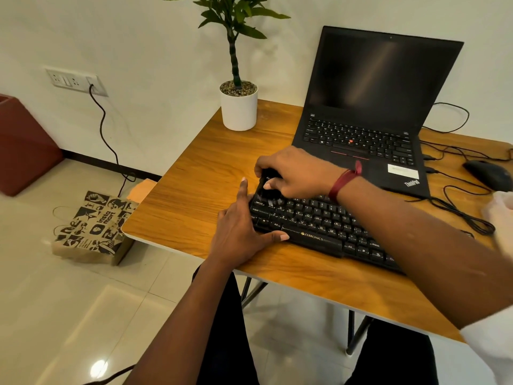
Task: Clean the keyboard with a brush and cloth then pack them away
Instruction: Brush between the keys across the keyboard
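While the left hand (238, 232) lies flat, bracing the keyboard (319, 223) at its left end on the counter (200, 176), the right hand (297, 170) clenches a dark brush (268, 190) over the far-left keys

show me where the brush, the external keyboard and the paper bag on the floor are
brush (268, 187), head view, on its dark body below the right hand's fingers
external keyboard (313, 218), head view, on its letter keys
paper bag (94, 229), head view, on its printed side
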